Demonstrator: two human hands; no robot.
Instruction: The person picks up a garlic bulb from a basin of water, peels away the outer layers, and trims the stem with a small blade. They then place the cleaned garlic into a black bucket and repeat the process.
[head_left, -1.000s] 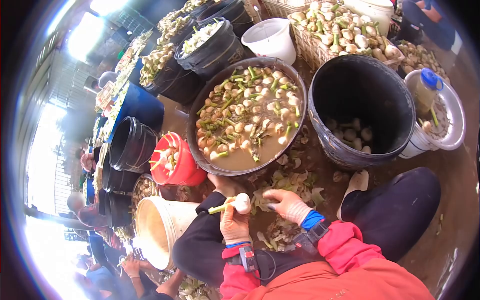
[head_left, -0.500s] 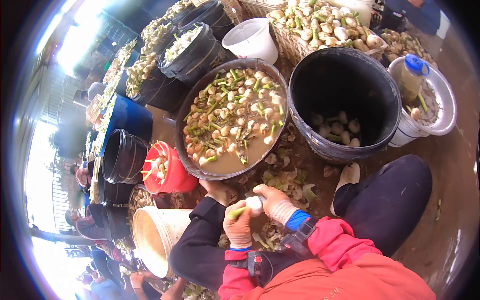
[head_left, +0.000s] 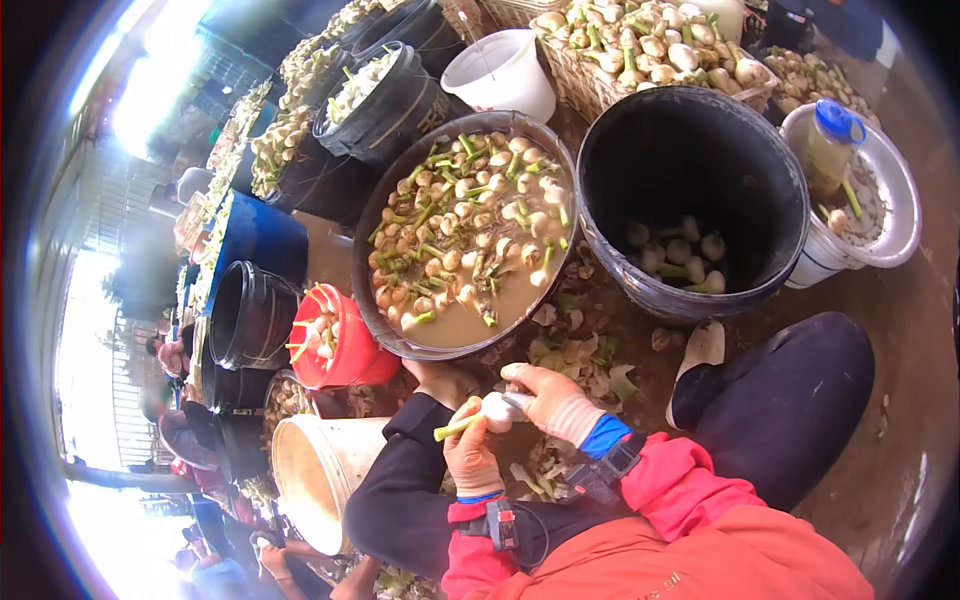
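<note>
My left hand (head_left: pixel 472 458) is closed around a garlic bulb (head_left: pixel 496 412), whose short green stem sticks out to the left. My right hand (head_left: pixel 558 402) grips a small knife (head_left: pixel 517 399), only a short grey metal part of which shows against the bulb's right side. Both hands wear pale orange gloves. Just beyond them stands a wide basin (head_left: pixel 470 352) of muddy water filled with floating garlic bulbs. A tall black bucket (head_left: pixel 690 300) to its right has several peeled white bulbs (head_left: pixel 690 250) at the bottom.
Peeled skins (head_left: pixel 580 365) litter the wet floor. A red bucket (head_left: pixel 350 350) of garlic and a tipped white bucket (head_left: pixel 330 470) stand left. A heaped basket (head_left: pixel 610 85) is at the back. A bottle (head_left: pixel 830 150) rests in a white basin (head_left: pixel 885 240). Other people work at far left.
My hands have shifted slightly left and up. The bulb and its stem have turned, and the knife's grey metal shows more clearly. The view has moved slightly.
</note>
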